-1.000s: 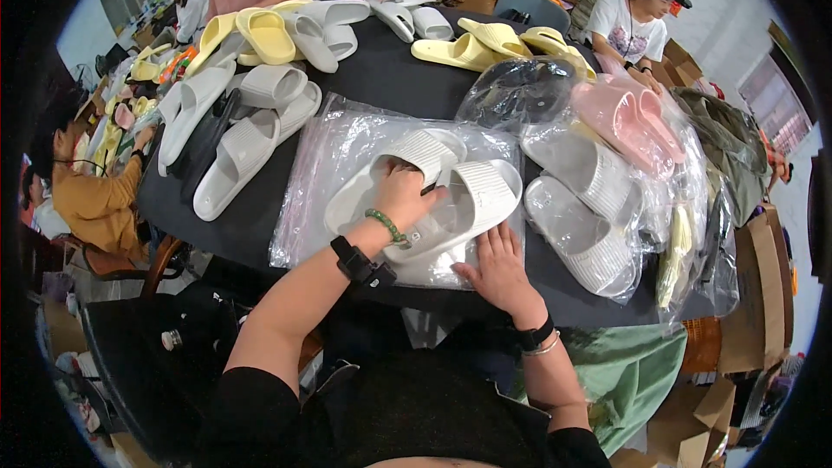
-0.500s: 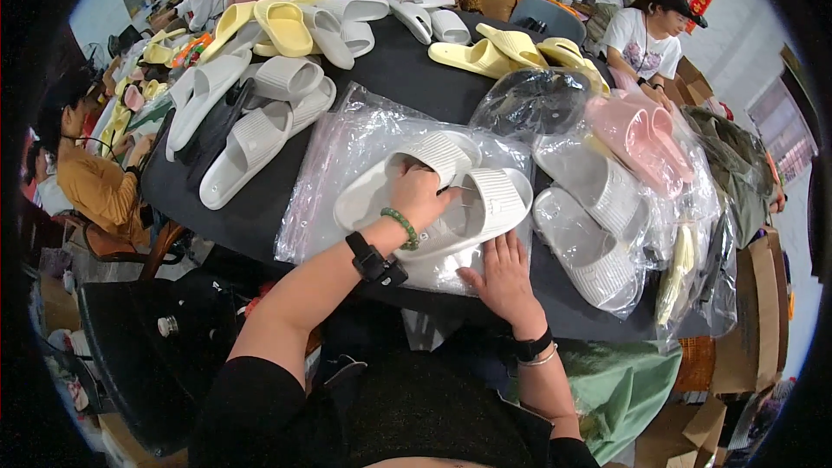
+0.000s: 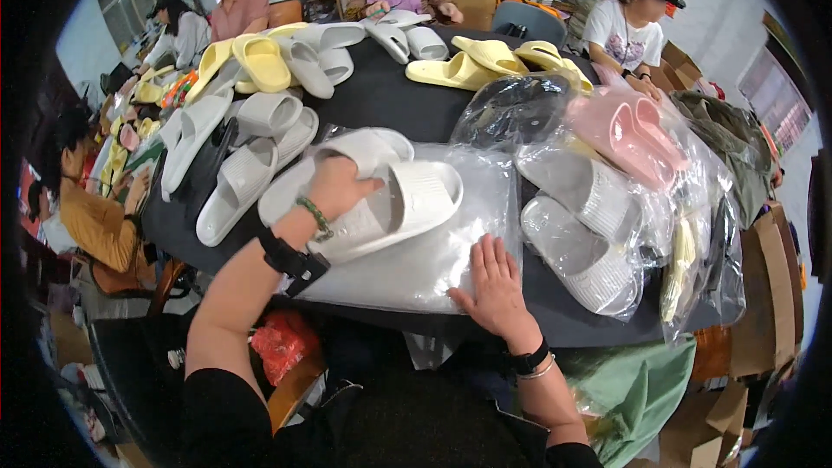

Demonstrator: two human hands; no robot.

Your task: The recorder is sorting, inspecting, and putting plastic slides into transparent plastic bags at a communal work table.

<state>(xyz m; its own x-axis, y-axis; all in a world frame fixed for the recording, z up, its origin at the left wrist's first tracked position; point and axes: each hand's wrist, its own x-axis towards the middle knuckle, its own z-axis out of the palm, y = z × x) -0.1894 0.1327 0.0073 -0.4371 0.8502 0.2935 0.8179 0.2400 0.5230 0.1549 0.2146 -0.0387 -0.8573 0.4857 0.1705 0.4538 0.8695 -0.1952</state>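
My left hand point(image 3: 344, 186) is closed on a pair of white slide slippers point(image 3: 418, 195), its fingers tucked at the straps between the two. The pair sits tilted over the left part of a stack of clear plastic bags point(image 3: 472, 175). On the near right part of those bags my right hand point(image 3: 498, 288) lies flat, fingers stretched and holding nothing. To the right of it is a bagged pair of pale grey slippers point(image 3: 576, 251). Some of the bag stack is hidden beneath the white pair.
Grey slippers point(image 3: 238, 182) stand on the black table at left, with yellow slippers point(image 3: 264, 62) behind. Farther right are yellow slippers point(image 3: 455, 72), bagged pink slippers point(image 3: 628, 139) and a bagged black pair point(image 3: 516, 113). Several people work around; cardboard boxes point(image 3: 763, 295) stand at right.
My left hand has moved the white slippers leftward across the bags, uncovering the right part of the stack. My right hand stays flat, slightly lower on the bags.
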